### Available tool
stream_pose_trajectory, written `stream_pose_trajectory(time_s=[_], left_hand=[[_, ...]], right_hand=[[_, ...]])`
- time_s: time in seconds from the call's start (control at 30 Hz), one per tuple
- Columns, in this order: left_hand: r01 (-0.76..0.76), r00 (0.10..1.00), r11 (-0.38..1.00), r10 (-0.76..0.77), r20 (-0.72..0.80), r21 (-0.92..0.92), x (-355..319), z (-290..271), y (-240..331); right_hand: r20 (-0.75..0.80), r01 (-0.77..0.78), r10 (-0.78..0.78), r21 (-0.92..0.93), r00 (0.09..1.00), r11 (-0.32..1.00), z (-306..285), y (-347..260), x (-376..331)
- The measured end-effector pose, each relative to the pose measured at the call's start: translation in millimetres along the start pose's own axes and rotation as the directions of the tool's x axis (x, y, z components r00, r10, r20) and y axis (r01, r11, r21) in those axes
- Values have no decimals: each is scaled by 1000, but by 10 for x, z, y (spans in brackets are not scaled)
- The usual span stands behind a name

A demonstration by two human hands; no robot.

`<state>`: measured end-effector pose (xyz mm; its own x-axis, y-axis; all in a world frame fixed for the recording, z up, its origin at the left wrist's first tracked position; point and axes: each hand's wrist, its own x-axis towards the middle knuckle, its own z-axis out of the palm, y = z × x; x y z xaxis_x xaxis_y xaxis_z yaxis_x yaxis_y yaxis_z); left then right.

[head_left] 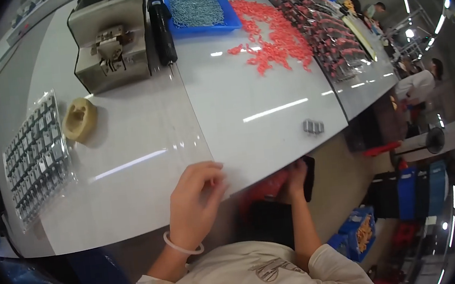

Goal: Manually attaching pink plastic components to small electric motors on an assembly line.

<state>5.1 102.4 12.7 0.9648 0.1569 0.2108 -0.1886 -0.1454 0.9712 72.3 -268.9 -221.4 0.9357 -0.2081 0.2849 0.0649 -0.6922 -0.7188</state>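
My left hand (193, 198), with a pale band on the wrist, is over the near edge of the white table (240, 157). Its fingers curl toward the thumb; a small pinkish spot shows between them, too blurred to name. My right hand (296, 176) reaches below the table edge, between a red, shiny thing (268, 187) and a dark object (310, 177). Its fingers are mostly hidden, so any hold there is unclear. A few small grey metal blocks (313, 127) sit near the table's right front edge.
A grey metal fixture (110, 49), a black electric screwdriver (163, 32) and a blue tray (204, 28) of screws stand at the back. Pink pieces (272, 37) and bagged parts (321, 29) spread right. Left are a tan mould-like block (79, 120) and bagged grey parts (37, 156).
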Motion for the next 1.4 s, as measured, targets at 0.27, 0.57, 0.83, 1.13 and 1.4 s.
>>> stream_pose_trajectory(time_s=[0.27,0.57,0.83,1.13,1.4], left_hand=[[-64,994,995,71,81,-79,-79,-72,-118],[-9,993,982,31,110,-188,-72,-119,-119],[-26,998,968,39,48,-249,-76,-126,-164],[-72,995,980,84,55,-186,-77,-63,-163],[-47,998,974,55,32,-221,-64,-50,-143]], right_hand=[[-164,365,-370,-61,914,929,-971,-2246,644],[208,531,-489,-381,847,757,-768,-2291,704],[227,533,-483,-364,846,764,-716,-2342,737],[105,599,-602,-335,791,728,-661,-2159,726],[190,606,-576,-248,795,755,-683,-2180,871]])
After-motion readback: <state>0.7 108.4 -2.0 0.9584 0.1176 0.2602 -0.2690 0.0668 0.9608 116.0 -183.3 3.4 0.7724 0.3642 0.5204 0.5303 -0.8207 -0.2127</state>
